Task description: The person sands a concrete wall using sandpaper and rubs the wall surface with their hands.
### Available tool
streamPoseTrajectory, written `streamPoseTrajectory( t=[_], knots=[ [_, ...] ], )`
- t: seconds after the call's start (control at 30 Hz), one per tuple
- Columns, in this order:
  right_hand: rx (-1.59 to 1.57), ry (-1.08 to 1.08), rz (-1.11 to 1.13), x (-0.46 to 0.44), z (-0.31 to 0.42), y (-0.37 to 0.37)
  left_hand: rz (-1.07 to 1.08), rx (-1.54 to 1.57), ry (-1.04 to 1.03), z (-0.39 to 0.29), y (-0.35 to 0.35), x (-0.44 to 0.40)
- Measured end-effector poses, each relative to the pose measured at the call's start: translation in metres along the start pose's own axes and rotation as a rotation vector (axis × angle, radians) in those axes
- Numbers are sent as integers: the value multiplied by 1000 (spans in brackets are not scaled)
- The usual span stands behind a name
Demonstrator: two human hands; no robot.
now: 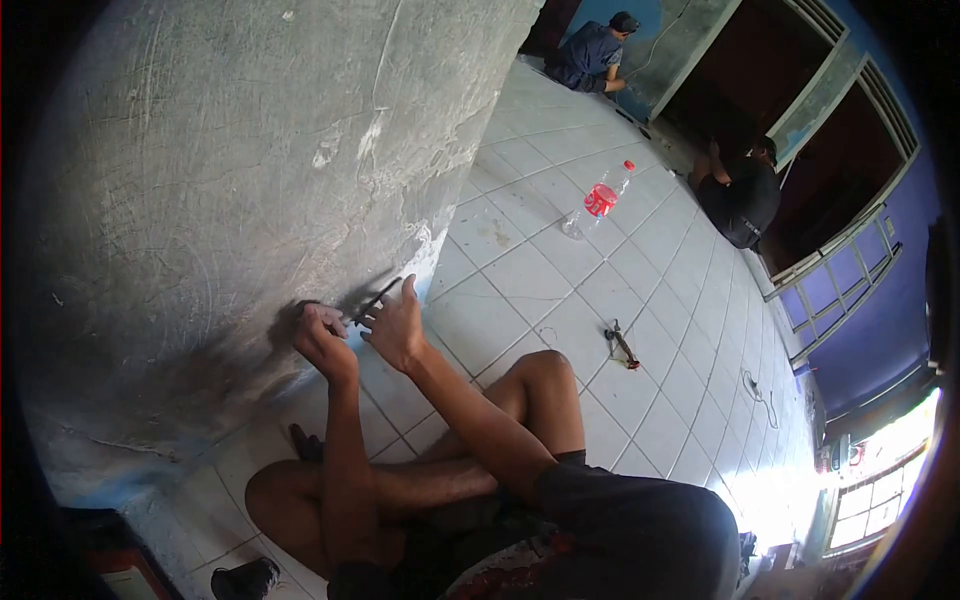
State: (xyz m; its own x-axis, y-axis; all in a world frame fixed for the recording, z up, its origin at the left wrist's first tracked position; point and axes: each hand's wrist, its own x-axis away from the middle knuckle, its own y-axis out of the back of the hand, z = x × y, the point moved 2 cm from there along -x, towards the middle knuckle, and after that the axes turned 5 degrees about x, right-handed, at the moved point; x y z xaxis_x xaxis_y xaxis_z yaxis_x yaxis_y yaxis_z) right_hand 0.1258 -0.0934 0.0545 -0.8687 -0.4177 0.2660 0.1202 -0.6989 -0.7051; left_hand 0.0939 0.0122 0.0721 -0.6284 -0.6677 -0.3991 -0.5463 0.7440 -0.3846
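Note:
My left hand (325, 343) is against the grey plastered wall (240, 180), low down, with its fingers pinched together. What sits between those fingertips is too small to make out. Close beside it, my right hand (394, 325) has its thumb and fingers around a thin dark rod (378, 298), which slants up along the wall near its corner. The rod's exact kind does not show, and its lower end is partly hidden by the fingers.
On the white tiled floor (520, 290) stand a plastic bottle (600, 200) with a red cap and a hammer-like tool (621, 345). A cable (759, 397) lies further right. Two people sit by the far walls; a ladder (840, 285) leans right. My crossed legs are below.

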Motion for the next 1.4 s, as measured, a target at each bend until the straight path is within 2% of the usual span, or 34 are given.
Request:
streamPoseTrajectory(
  t=[0.07,0.13,0.2,0.27,0.3,0.37,0.4,0.5,0.53,0.6,0.67,0.73,0.77,0.8,0.87,0.9,0.93,0.97,1.0,1.03,1.07,1.13,1.17,1.4],
  knots=[
    [-60,-126,-97,-25,-14,33,21,-38,-16,0,0,-2],
    [-54,-121,-74,-20,-6,27,38,-76,-28,-2,0,1],
    [-44,-108,-42,-20,2,11,-6,4,59,-2,-2,2],
    [22,-4,-152,-6,3,-3,-6,1,60,-10,-6,2],
    [17,-1,-153,-13,-4,7,-4,-11,64,-13,-5,2],
    [16,-64,-304,-34,-23,39,2,-36,79,-4,0,0],
    [11,-58,-305,-30,-20,41,3,-57,98,0,1,1],
    [-43,-11,-82,-9,4,10,-34,12,150,0,0,0],
    [-45,-22,-96,-7,2,9,-36,6,166,-1,-1,2],
    [-14,86,-42,-9,4,2,40,0,17,-7,-5,1],
    [-17,25,-39,-6,16,-12,-7,54,81,-4,-8,0],
    [-108,6,-1,-17,21,-17,136,-4,96,-15,-13,0],
    [-115,6,-56,-19,20,-17,192,25,237,-20,-13,1],
    [-109,0,-57,-15,19,-14,184,27,240,-32,-18,2],
    [-20,-15,-10,-12,15,-7,458,37,137,-60,-29,3],
    [19,75,295,-6,15,3,579,74,170,-80,-33,5],
    [23,66,318,-11,8,9,719,89,72,-101,-36,8],
    [103,81,119,-17,2,16,857,101,-25,-123,-40,12],
    [116,24,-90,-21,-3,17,995,93,143,-153,-41,20],
    [118,-36,-298,-24,-7,17,1204,153,157,-173,-41,28],
    [127,-37,-283,-25,-10,18,1237,61,253,-220,-36,39],
    [147,-19,-176,-14,-7,11,1593,50,221,-249,-36,57],
    [145,-48,-72,-11,-4,11,1915,133,79,-241,-39,66],
    [200,-31,-105,-9,-8,12,1995,310,-85,-279,-32,83]
  ],
)
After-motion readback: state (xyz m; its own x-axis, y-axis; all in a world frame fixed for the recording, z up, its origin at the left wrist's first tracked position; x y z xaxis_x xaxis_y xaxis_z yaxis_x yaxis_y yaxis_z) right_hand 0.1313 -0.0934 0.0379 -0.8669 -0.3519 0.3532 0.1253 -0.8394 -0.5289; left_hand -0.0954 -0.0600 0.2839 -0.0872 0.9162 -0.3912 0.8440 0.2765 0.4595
